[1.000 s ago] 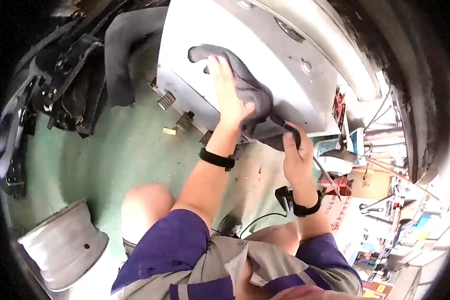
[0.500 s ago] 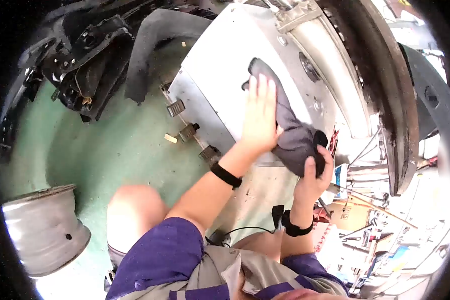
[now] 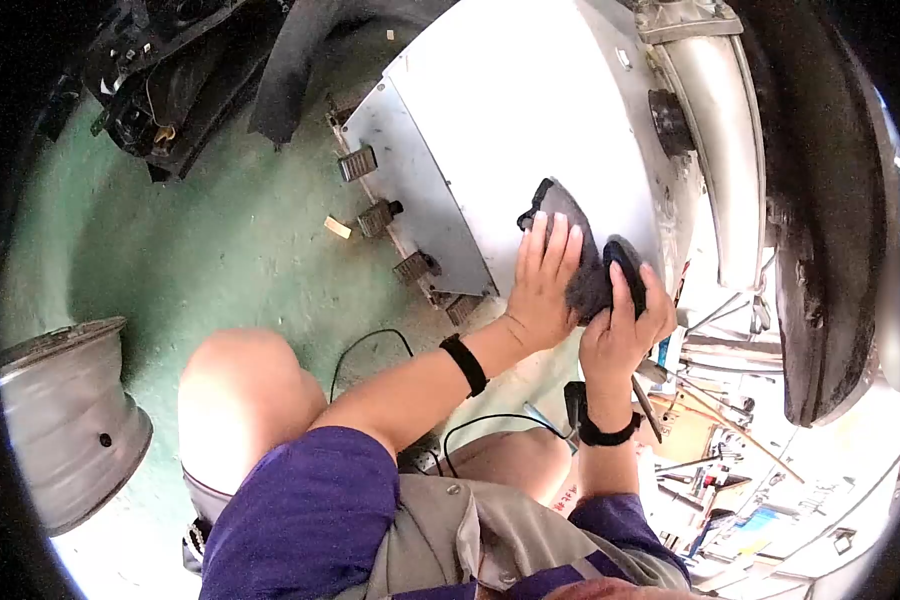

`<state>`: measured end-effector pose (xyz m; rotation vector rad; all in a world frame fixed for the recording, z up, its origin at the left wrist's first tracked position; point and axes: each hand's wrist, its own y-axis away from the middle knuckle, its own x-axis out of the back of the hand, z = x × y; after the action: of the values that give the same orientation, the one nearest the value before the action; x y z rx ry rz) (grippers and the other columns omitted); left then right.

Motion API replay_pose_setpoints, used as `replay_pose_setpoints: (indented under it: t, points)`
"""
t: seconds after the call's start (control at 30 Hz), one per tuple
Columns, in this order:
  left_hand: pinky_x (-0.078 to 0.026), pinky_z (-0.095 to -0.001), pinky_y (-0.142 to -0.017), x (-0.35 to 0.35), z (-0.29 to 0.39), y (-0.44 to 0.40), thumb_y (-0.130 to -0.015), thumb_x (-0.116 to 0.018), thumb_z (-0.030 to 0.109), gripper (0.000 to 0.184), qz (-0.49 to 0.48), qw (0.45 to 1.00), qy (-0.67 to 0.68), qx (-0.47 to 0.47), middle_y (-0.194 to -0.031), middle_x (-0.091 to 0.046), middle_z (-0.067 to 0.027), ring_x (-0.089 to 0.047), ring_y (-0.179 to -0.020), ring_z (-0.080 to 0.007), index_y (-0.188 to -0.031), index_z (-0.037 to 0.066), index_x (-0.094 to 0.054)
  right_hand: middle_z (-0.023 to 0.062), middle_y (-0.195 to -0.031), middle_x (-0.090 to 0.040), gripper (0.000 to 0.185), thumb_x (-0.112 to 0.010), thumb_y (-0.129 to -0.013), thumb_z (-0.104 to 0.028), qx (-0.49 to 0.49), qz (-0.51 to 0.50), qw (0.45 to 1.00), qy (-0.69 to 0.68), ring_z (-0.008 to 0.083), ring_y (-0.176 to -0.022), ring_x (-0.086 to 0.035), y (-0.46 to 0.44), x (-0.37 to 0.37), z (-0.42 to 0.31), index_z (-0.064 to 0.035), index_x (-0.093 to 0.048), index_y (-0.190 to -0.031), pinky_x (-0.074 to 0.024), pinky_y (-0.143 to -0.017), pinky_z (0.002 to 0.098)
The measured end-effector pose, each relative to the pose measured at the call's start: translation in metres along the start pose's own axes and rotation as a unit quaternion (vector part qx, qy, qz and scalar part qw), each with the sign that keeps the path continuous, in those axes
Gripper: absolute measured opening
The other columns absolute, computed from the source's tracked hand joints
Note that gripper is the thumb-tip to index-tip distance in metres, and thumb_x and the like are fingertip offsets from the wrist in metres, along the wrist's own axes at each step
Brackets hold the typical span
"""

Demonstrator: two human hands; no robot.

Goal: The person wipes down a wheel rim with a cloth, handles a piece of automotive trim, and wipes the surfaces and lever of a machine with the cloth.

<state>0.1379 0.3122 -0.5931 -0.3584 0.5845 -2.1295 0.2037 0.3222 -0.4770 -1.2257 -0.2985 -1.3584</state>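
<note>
Wheel rim (image 3: 75, 430), grey metal, one dark hole showing, at our far left. Black parts (image 3: 185, 90), heaped at upper left, which we cannot identify. Green floor (image 3: 230, 220), with a loose pale yellowish block (image 3: 337, 228). Ridged grey blocks (image 3: 357, 163), several, in a row along the edge of a white panel (image 3: 500, 90). Left hand (image 3: 547, 290), back upward, wrist banded in black: fingers extended, nearly side by side, laid flat on a dark grey cloth item (image 3: 591, 270), which rests on the panel's lower right portion. Right hand (image 3: 622, 335), also banded: thumb and fingers pinching the item's rounded black end (image 3: 625, 262); its farther fingers we cannot fully see. Progress, as we judge it: the item is set on the panel and gathered between both hands, its black end raised; with both hands on it, the handling looks unfinished, and how much is left we cannot tell. Silver beam (image 3: 722, 160), right of the panel. Dark curved part (image 3: 825, 240), beyond it. Assorted tools (image 3: 715, 480), scattered at lower right.
</note>
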Motion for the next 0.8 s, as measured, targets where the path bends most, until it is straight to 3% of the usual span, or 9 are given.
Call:
replay_pose_setpoints:
  t: [0.03, 0.07, 0.2, 0.33, 0.43, 0.5, 0.67, 0.77, 0.8]
  points:
    - [-0.019, -0.0598, -0.114, 0.008, -0.002, -0.01, -0.074, -0.064, 0.02, 0.085, -0.004, 1.0, -0.009, -0.006, -0.151, -0.026, -0.0296, -0.021, -0.14, -0.0524, -0.147, -0.006, -0.027, 0.0114, -0.132, -0.054, 0.046, -0.056, -0.076, 0.004, 0.009, -0.012, 1.0, -0.016, 0.033, -0.119, -0.044, 0.002, 0.004, 0.001, -0.015, -0.071, -0.114, -0.0336, -0.103, 0.0444]
    - [-0.02, -0.0598, -0.114, 0.015, -0.004, -0.023, -0.074, -0.064, 0.02, 0.085, -0.008, 1.0, -0.014, -0.013, -0.151, -0.027, -0.0292, -0.022, -0.14, -0.052, -0.147, -0.005, -0.028, 0.0027, -0.135, -0.053, 0.039, -0.066, -0.078, -0.007, 0.047, -0.047, 0.998, -0.008, 0.0293, -0.124, -0.038, 0.005, 0.009, 0.002, -0.0197, -0.071, -0.115, -0.0305, -0.104, 0.0416]
    - [-0.025, -0.059, -0.112, 0.024, -0.015, -0.067, -0.077, -0.061, 0.02, 0.076, 0.033, 0.997, -0.051, -0.045, -0.151, -0.031, -0.0255, -0.026, -0.14, -0.0482, -0.146, -0.001, -0.035, -0.0061, -0.141, -0.052, 0.042, -0.063, -0.081, -0.012, 0.085, -0.087, 0.992, 0.028, 0.0256, -0.124, -0.039, 0.004, -0.001, -0.009, -0.0237, -0.068, -0.121, -0.0286, -0.1, 0.0393]
    - [-0.024, -0.0564, -0.114, 0.055, -0.032, -0.111, -0.072, -0.065, 0.017, 0.08, 0.042, 0.998, -0.005, -0.05, -0.153, -0.029, -0.0247, -0.024, -0.143, -0.0451, -0.147, 0.009, -0.038, -0.0027, -0.137, -0.056, 0.038, -0.057, -0.085, -0.01, 0.043, -0.017, 0.998, 0.048, 0.0233, -0.12, -0.044, -0.045, -0.033, -0.017, -0.022, -0.069, -0.119, -0.0318, -0.097, 0.0376]
    - [-0.031, -0.0533, -0.11, 0.062, -0.038, -0.128, -0.071, -0.066, 0.016, 0.079, 0.128, 0.991, -0.018, -0.042, -0.153, -0.028, -0.0261, -0.028, -0.14, -0.0461, -0.145, 0.006, -0.04, 0.0047, -0.128, -0.063, 0.033, -0.058, -0.082, -0.003, 0.028, 0.04, 0.998, 0.03, 0.027, -0.11, -0.053, -0.078, -0.044, -0.033, -0.0162, -0.074, -0.108, -0.0351, -0.099, 0.0365]
    - [-0.033, -0.0542, -0.108, 0.056, -0.025, -0.116, -0.072, -0.063, 0.018, 0.075, 0.099, 0.993, -0.046, -0.05, -0.153, -0.032, -0.0219, -0.032, -0.137, -0.0481, -0.141, -0.001, -0.043, 0.0054, -0.127, -0.063, 0.027, -0.061, -0.082, -0.004, 0.008, 0.027, 0.999, 0.018, 0.0273, -0.111, -0.052, -0.069, -0.035, -0.03, -0.0151, -0.074, -0.103, -0.0361, -0.099, 0.0377]
    - [-0.034, -0.0579, -0.108, 0.031, 0.012, -0.069, -0.078, -0.057, 0.019, 0.056, 0.003, 0.991, 0.009, -0.132, -0.147, -0.044, -0.0147, -0.035, -0.137, -0.0474, -0.129, -0.001, -0.058, 0.0091, -0.123, -0.064, 0.023, -0.064, -0.081, -0.004, -0.011, 0.093, 0.995, 0.039, 0.0302, -0.108, -0.053, 0.013, -0.024, 0.0, -0.0118, -0.072, -0.101, -0.0394, -0.096, 0.0397]
    - [-0.033, -0.0598, -0.109, 0.036, -0.002, -0.09, -0.073, -0.065, 0.019, 0.067, 0.025, 0.984, -0.013, -0.177, -0.148, -0.041, -0.018, -0.035, -0.136, -0.0486, -0.135, -0.002, -0.052, 0.0104, -0.124, -0.063, 0.026, -0.062, -0.081, -0.002, -0.014, 0.061, 0.997, 0.055, 0.0309, -0.108, -0.053, -0.001, -0.021, -0.003, -0.0115, -0.071, -0.103, -0.04, -0.095, 0.0401]
    - [-0.03, -0.0547, -0.112, 0.045, -0.001, -0.107, -0.08, -0.055, 0.018, 0.057, 0.028, 0.986, -0.041, -0.158, -0.15, -0.04, -0.0136, -0.031, -0.141, -0.0429, -0.134, 0.001, -0.054, 0.0102, -0.125, -0.062, 0.028, -0.062, -0.08, -0.001, -0.018, 0.062, 0.997, 0.048, 0.0309, -0.108, -0.053, -0.024, -0.024, -0.007, -0.0116, -0.071, -0.104, -0.0399, -0.096, 0.0402]
